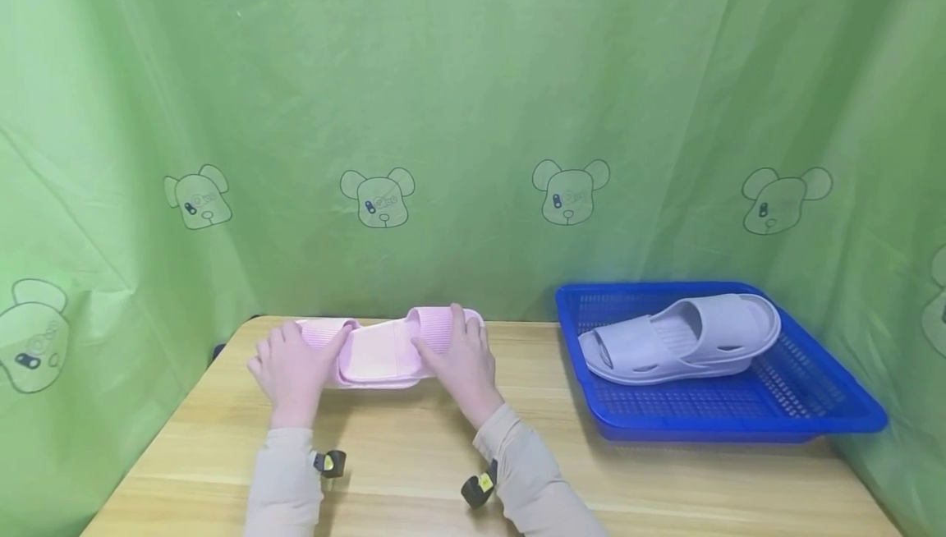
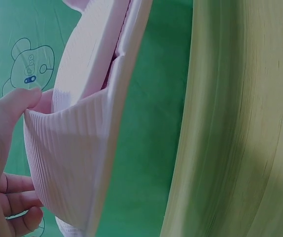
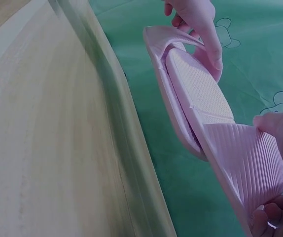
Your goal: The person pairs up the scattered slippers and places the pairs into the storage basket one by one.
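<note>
A pair of pink slippers is held level by both hands, nested heel to toe. My left hand grips the ribbed strap of the left slipper, thumb at the strap's inner edge and fingers round its outer side. The right slipper lies overlapped on the left one, its heel by the left strap's opening. My right hand pinches this slipper's ribbed strap in the same way. In the wrist views a gap shows between the pair and the wooden table.
A blue plastic basket stands on the right side of the table. In it lies a pair of pale lavender slippers, one stacked on the other. A green curtain with bear-head prints hangs behind the table and along both sides.
</note>
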### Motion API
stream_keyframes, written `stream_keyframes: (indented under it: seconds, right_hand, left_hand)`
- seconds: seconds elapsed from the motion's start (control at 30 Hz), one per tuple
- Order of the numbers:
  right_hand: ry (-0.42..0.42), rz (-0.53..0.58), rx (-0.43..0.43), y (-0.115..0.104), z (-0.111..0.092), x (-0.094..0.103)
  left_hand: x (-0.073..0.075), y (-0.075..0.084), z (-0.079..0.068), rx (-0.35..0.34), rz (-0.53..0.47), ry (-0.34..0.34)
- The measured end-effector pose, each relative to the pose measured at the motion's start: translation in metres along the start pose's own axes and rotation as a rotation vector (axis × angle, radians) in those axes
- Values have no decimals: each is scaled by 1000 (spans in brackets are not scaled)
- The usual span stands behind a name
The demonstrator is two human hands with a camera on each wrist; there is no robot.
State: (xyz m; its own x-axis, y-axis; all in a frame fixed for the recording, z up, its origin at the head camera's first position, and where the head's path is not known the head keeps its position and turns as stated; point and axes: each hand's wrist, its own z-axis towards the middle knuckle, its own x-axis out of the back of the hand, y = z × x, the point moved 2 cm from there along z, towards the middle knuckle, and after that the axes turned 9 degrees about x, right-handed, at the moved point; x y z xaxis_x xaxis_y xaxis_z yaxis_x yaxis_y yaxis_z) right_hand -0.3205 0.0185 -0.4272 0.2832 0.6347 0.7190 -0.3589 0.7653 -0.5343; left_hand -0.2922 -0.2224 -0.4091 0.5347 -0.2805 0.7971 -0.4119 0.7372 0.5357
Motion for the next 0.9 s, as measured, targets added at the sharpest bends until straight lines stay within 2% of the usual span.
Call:
stream_keyframes:
  seconds: [0.47,0.9]
  right_hand:
    - [-14,-23,23,-6,-2,-2]
    - [-33,-101,144,-9,-3,-2]
  left_hand:
    - [-3,1,0,18,19,-14]
    - [-1,-2,1,37,6,-13]
